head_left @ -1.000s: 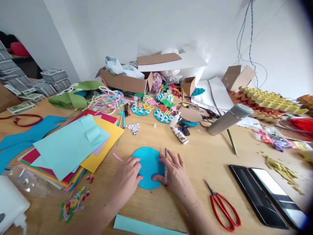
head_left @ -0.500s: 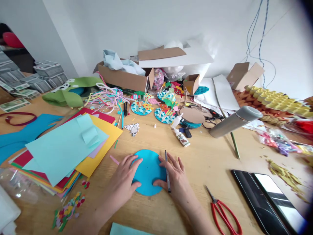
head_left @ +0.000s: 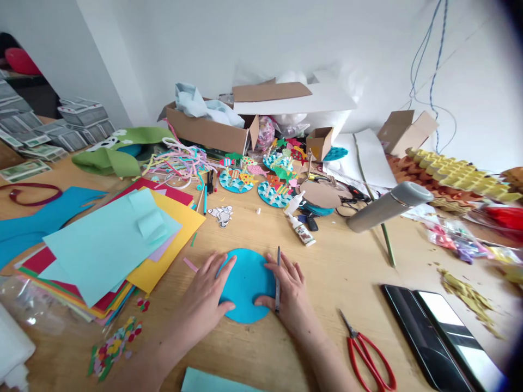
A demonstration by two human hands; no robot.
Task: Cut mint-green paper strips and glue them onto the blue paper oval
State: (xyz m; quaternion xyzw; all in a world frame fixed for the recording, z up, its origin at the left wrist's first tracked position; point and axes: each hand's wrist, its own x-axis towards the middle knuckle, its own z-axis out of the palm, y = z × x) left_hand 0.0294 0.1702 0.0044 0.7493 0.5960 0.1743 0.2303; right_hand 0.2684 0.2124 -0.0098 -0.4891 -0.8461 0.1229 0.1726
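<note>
Toward the near edge of the tabletop (head_left: 327, 277): one left hand (head_left: 206, 288), one right hand (head_left: 291, 287), one blue disc (head_left: 246, 286), one pen (head_left: 278, 288). Toward its near right corner: one pair of scissors (head_left: 356, 334), two phones (head_left: 423, 335). Nearer its far edge: one grey flask (head_left: 379, 210), two glue bottles (head_left: 302, 232), three fish-decorated discs (head_left: 236, 187).

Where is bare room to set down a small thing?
The wooden table is largely bare right of the right hand, bordered by the red-handled metal scissors, black rectangular phone and grey cylindrical bottle. Another patch lies between the flat blue disc and pale-teal paper sheet. Crowded: around the brown cardboard box at back and stacked coloured paper at left.
</note>
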